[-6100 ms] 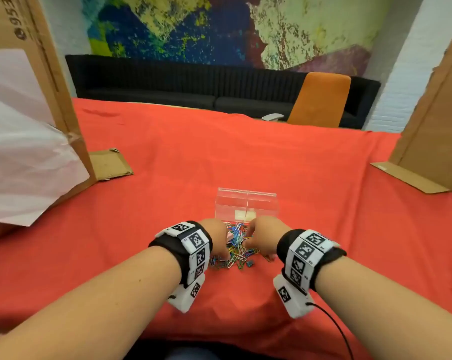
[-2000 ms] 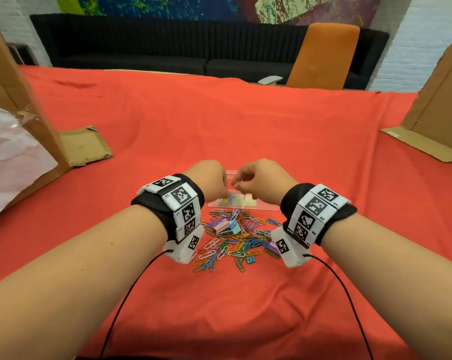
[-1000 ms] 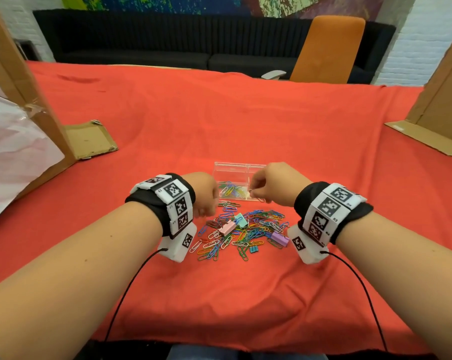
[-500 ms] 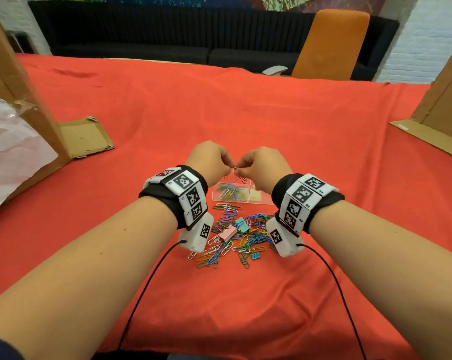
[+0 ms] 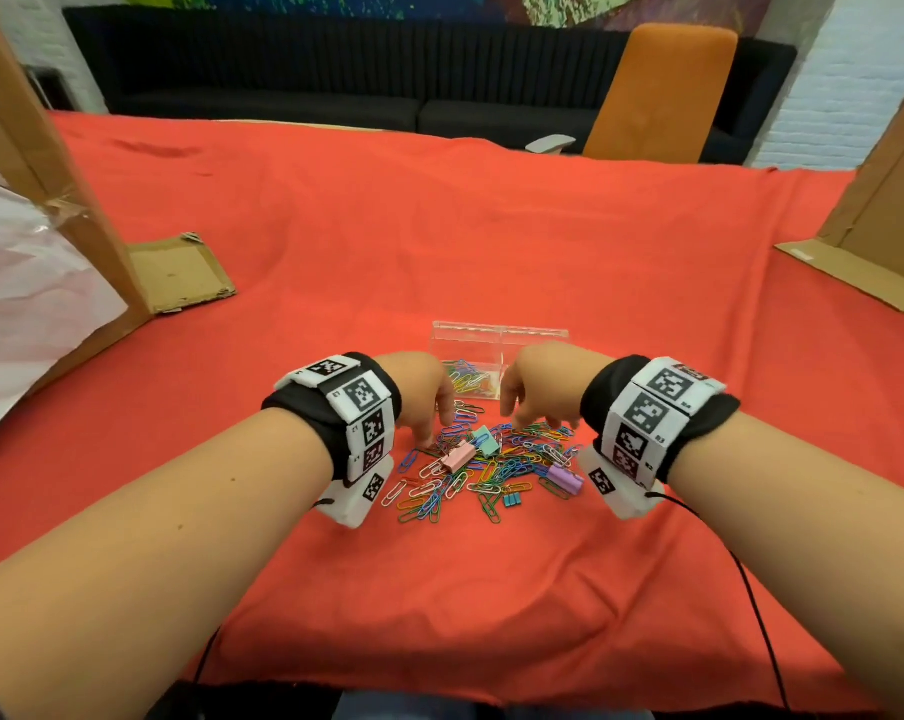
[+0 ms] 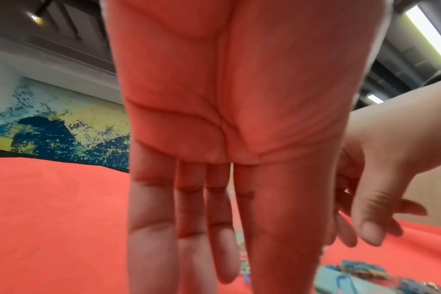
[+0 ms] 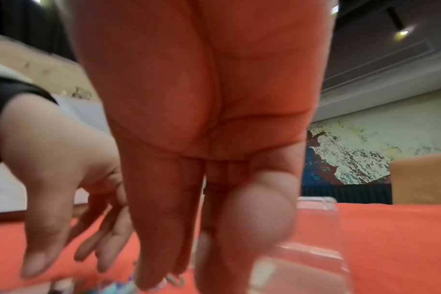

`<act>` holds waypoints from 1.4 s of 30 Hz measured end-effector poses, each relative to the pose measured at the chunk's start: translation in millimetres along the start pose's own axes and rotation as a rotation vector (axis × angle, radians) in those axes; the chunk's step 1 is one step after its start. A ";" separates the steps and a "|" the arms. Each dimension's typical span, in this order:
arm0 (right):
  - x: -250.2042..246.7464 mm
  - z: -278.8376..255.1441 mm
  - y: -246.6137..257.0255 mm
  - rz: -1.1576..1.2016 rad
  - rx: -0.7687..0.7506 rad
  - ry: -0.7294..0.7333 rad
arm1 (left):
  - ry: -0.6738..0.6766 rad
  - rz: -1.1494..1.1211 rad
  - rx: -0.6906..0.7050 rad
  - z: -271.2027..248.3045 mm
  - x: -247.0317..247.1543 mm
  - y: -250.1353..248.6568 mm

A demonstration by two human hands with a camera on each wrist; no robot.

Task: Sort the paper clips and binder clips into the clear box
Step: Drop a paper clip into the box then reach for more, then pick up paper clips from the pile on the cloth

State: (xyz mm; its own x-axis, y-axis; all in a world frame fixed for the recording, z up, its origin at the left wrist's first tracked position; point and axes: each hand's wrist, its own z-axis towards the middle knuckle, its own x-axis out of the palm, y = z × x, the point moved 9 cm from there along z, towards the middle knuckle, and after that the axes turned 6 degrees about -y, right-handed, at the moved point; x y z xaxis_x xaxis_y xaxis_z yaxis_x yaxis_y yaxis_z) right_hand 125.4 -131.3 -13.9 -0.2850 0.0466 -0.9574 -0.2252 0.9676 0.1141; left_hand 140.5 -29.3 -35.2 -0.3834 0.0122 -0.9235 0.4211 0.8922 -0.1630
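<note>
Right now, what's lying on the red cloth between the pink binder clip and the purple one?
In the head view, a tangle of colored paper clips fills the stretch between the pink binder clip and the purple binder clip; a mint-green binder clip sits just behind.

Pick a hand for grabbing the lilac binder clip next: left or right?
Right, probably. The lilac binder clip lies at the pile's right edge, just below the open right hand; the left hand hovers over the far side, nearer the pink clip.

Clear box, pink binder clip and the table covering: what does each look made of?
Clear box: rigid transparent plastic, probably acrylic; glossy edges, contents visible through its walls. Pink binder clip: likely painted metal, matte pastel body, though too small to be sure. Table covering: red woven cloth, matte, with soft wrinkles and folds.
</note>
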 end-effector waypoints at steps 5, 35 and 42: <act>19.1 -2.1 -7.5 -0.118 0.026 0.040 | 0.008 0.030 -0.050 0.1 12.0 1.1; -44.1 22.3 -10.0 0.255 0.078 -0.425 | -0.507 -0.177 0.043 10.9 -72.3 -8.4; -34.4 33.1 -14.3 0.197 0.083 -0.438 | -0.512 -0.116 0.060 20.1 -64.6 -4.3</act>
State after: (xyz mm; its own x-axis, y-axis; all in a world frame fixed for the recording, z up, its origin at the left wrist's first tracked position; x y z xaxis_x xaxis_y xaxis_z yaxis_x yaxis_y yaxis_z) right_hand 169.2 -138.6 8.6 0.1082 0.3132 -0.9435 -0.1260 0.9457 0.2995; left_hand 180.0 -43.0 18.2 0.0141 -0.3206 -0.9471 0.4516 0.8471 -0.2801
